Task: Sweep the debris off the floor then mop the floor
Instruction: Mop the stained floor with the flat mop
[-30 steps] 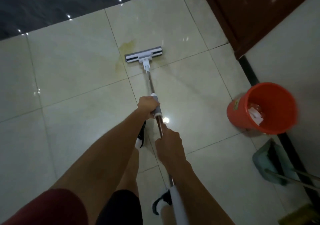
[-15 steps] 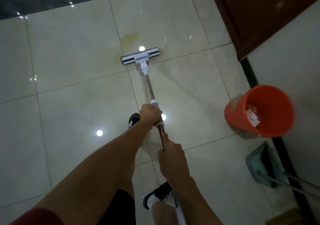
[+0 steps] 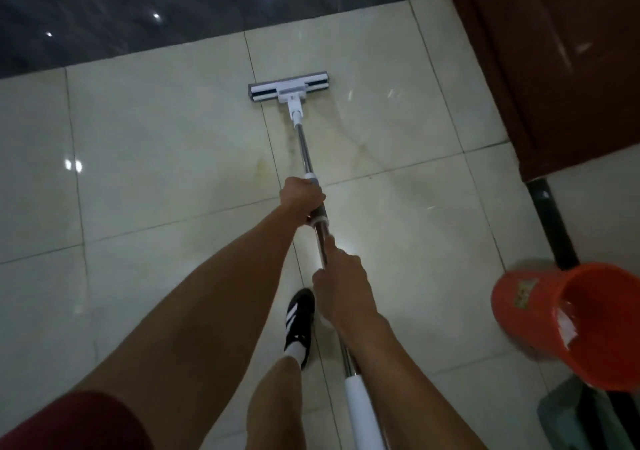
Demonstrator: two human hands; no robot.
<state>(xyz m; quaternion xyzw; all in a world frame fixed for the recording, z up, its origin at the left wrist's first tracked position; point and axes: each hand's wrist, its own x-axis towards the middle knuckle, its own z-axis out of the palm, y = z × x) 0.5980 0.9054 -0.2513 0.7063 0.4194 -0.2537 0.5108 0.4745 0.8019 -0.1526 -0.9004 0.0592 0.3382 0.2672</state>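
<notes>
We look down on a floor [image 3: 166, 179] of pale glossy tiles, which fills most of the view; at 11 to 12 o'clock it ends along a straight edge against a dark, speckled floor strip [image 3: 194, 9]. A brown wooden door [image 3: 554, 68] closes the 1 to 2 o'clock corner, its lower edge meeting the tiles, and a dark skirting strip [image 3: 549, 221] runs down from it toward 4 o'clock. Wide bare tile lies to the left at 8 to 10 o'clock.

Our mop [image 3: 306, 158] lies with its long axis running from 6 o'clock up to 12, tilted slightly leftward at the top. The shaft points away from us, and the flat mop head [image 3: 288, 88] sits crosswise on the tiles, just short of the dark strip. Faint yellowish smears [image 3: 263, 169] mark the tile beside the shaft.

An orange bucket [image 3: 540, 318] stands at 4 o'clock by the skirting, with something white inside it that we cannot make out. Below it, at 5 o'clock, a grey-green dustpan [image 3: 568, 415] is cut off by the frame edge.

Our left hand [image 3: 302, 197] is wrapped tightly round the grey collar of the shaft. Our right hand [image 3: 341, 288] is closed round the metal shaft lower down, nearer us. A black shoe with white stripes [image 3: 299, 321] stands on the tile between our forearms.
</notes>
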